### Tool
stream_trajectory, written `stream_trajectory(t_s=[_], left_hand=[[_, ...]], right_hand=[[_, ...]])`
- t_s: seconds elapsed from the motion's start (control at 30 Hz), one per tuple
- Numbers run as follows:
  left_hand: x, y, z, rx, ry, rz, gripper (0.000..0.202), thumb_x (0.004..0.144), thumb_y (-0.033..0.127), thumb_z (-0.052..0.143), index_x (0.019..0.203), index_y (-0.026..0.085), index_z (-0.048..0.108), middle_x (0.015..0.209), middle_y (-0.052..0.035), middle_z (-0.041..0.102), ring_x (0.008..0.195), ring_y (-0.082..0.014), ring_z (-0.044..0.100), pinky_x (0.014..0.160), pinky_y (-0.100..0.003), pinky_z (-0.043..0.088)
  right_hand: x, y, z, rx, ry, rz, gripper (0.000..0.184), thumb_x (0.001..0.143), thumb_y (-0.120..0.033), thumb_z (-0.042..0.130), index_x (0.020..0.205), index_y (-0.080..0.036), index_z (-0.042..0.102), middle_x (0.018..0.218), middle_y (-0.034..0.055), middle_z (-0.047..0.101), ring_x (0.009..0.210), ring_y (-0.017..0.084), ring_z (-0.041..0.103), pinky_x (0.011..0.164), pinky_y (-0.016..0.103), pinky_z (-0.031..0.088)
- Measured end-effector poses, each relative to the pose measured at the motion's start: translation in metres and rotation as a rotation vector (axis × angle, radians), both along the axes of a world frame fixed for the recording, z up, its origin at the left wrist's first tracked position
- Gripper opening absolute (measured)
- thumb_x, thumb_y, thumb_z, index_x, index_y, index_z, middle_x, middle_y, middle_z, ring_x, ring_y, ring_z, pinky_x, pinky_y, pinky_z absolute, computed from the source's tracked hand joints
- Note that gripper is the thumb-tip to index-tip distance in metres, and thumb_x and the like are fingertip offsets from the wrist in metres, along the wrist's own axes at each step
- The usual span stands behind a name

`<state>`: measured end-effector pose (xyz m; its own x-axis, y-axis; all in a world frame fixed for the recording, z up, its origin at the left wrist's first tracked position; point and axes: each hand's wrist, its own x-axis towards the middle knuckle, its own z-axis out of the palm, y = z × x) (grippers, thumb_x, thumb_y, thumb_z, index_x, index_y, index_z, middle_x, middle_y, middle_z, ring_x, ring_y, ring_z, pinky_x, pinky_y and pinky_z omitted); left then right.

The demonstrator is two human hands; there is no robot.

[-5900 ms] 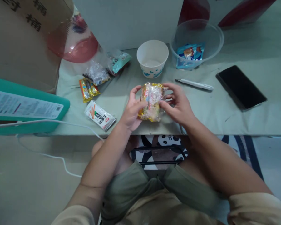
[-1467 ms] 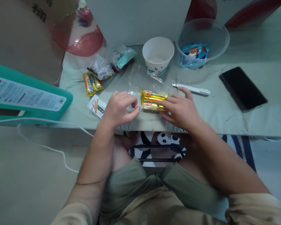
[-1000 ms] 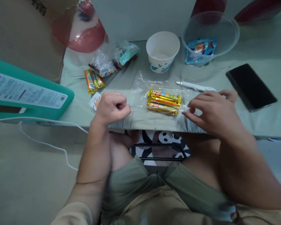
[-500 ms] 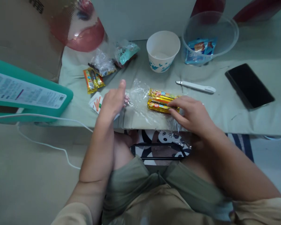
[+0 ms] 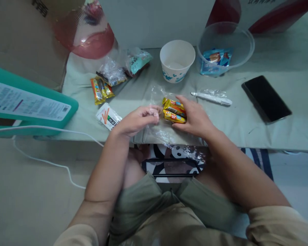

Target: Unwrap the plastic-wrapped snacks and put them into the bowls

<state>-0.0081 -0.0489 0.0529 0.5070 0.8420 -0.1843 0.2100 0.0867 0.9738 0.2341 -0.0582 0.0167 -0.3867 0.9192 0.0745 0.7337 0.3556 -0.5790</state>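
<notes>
A few yellow snack bars (image 5: pixel 174 110) lie stacked on a sheet of clear plastic wrap (image 5: pixel 161 131) near the table's front edge. My right hand (image 5: pixel 195 118) is closed around the right side of the bars. My left hand (image 5: pixel 137 119) pinches the wrap's left edge between thumb and fingers, just left of the bars. The wrap hangs crumpled over the table edge below the bars.
A white paper cup (image 5: pixel 177 60), a clear bowl (image 5: pixel 242 44) holding a blue packet (image 5: pixel 214 60), a white pen (image 5: pixel 212 98) and a black phone (image 5: pixel 266 98) lie behind and to the right. Snack packets (image 5: pixel 100 89) and a white pack (image 5: pixel 108 116) sit left, by a teal box (image 5: pixel 28 106).
My left hand came back from pointing and pinched the wrap's edge. My right hand slid left and gripped the bars, which now lie bunched and turned.
</notes>
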Motion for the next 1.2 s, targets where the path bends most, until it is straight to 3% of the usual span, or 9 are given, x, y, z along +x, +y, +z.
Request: stream_trajectory(t_s=[0.17, 0.3, 0.53, 0.67, 0.77, 0.87, 0.97, 1.07, 1.2], left_hand=[[0.016, -0.001, 0.008, -0.141, -0.312, 0.155, 0.040, 0.071, 0.042, 0.067, 0.051, 0.020, 0.041, 0.116, -0.0132, 0.075, 0.112, -0.0326, 0.072, 0.090, -0.055, 0.062], [0.020, 0.001, 0.015, -0.236, -0.433, 0.353, 0.044, 0.072, 0.050, 0.063, 0.051, 0.020, 0.041, 0.112, -0.0110, 0.077, 0.121, -0.0370, 0.068, 0.095, -0.062, 0.058], [0.005, 0.002, 0.013, -0.404, -0.921, 0.481, 0.018, 0.068, 0.027, 0.064, 0.055, 0.020, 0.053, 0.108, -0.0051, 0.077, 0.132, -0.0363, 0.060, 0.101, -0.060, 0.056], [0.005, 0.003, 0.016, -0.416, -0.896, 0.545, 0.014, 0.066, 0.021, 0.065, 0.056, 0.019, 0.055, 0.099, -0.0049, 0.077, 0.126, -0.0339, 0.063, 0.101, -0.060, 0.056], [0.006, 0.004, 0.018, -0.443, -0.908, 0.536, 0.011, 0.065, 0.018, 0.065, 0.056, 0.018, 0.058, 0.097, -0.0047, 0.077, 0.121, -0.0318, 0.066, 0.099, -0.061, 0.056], [0.005, 0.004, 0.018, -0.457, -0.897, 0.522, 0.011, 0.065, 0.018, 0.066, 0.057, 0.019, 0.058, 0.096, -0.0040, 0.077, 0.121, -0.0312, 0.066, 0.099, -0.060, 0.057], [0.003, 0.006, 0.017, -0.464, -0.879, 0.517, 0.010, 0.064, 0.018, 0.066, 0.058, 0.019, 0.059, 0.097, -0.0036, 0.076, 0.123, -0.0321, 0.065, 0.098, -0.059, 0.058], [-0.001, 0.008, 0.018, -0.457, -0.873, 0.525, 0.013, 0.064, 0.019, 0.067, 0.057, 0.019, 0.056, 0.097, -0.0044, 0.076, 0.123, -0.0331, 0.065, 0.097, -0.059, 0.058], [-0.003, 0.009, 0.019, -0.419, -0.830, 0.581, 0.016, 0.066, 0.022, 0.066, 0.058, 0.019, 0.053, 0.096, -0.0048, 0.074, 0.122, -0.0334, 0.066, 0.099, -0.059, 0.057]], right_hand=[[0.002, 0.001, -0.004, -0.110, 0.308, -0.078, 0.093, 0.077, -0.040, 0.073, 0.157, -0.022, 0.029, 0.135, 0.0158, 0.066, 0.113, 0.033, 0.068, 0.095, 0.049, 0.055], [0.002, 0.004, -0.007, -0.276, 0.676, -0.153, 0.077, 0.080, -0.053, 0.073, 0.144, -0.025, 0.043, 0.131, 0.0141, 0.069, 0.114, 0.031, 0.069, 0.097, 0.050, 0.057], [0.023, -0.005, 0.007, -0.397, 1.211, -0.474, 0.062, 0.057, -0.055, 0.093, 0.105, -0.027, 0.064, 0.109, 0.0030, 0.075, 0.095, 0.023, 0.075, 0.089, 0.041, 0.062], [0.047, 0.011, 0.034, -0.048, 0.966, -0.566, 0.052, 0.066, -0.046, 0.091, 0.106, -0.028, 0.063, 0.105, 0.0031, 0.074, 0.093, 0.024, 0.072, 0.090, 0.044, 0.059], [0.057, 0.056, 0.068, 0.211, 0.591, -0.611, 0.060, 0.067, -0.027, 0.092, 0.118, -0.028, 0.059, 0.111, 0.0046, 0.073, 0.104, 0.026, 0.067, 0.101, 0.047, 0.053], [0.058, 0.111, 0.102, 0.130, 0.102, -0.744, 0.080, 0.066, -0.022, 0.090, 0.137, -0.020, 0.053, 0.119, 0.0097, 0.071, 0.115, 0.032, 0.066, 0.104, 0.052, 0.047], [0.055, 0.139, 0.121, -0.018, -0.192, -0.751, 0.091, 0.070, -0.048, 0.086, 0.146, -0.014, 0.050, 0.133, 0.0184, 0.067, 0.131, 0.043, 0.058, 0.111, 0.065, 0.033], [0.051, 0.113, 0.113, 0.175, -0.141, -0.753, 0.063, 0.087, -0.050, 0.071, 0.134, -0.010, 0.062, 0.132, 0.0215, 0.069, 0.131, 0.042, 0.059, 0.112, 0.066, 0.032], [0.042, 0.014, 0.073, 0.521, 0.231, -0.353, 0.026, 0.092, -0.032, 0.061, 0.111, -0.017, 0.069, 0.109, 0.0132, 0.075, 0.104, 0.026, 0.071, 0.092, 0.045, 0.054]])
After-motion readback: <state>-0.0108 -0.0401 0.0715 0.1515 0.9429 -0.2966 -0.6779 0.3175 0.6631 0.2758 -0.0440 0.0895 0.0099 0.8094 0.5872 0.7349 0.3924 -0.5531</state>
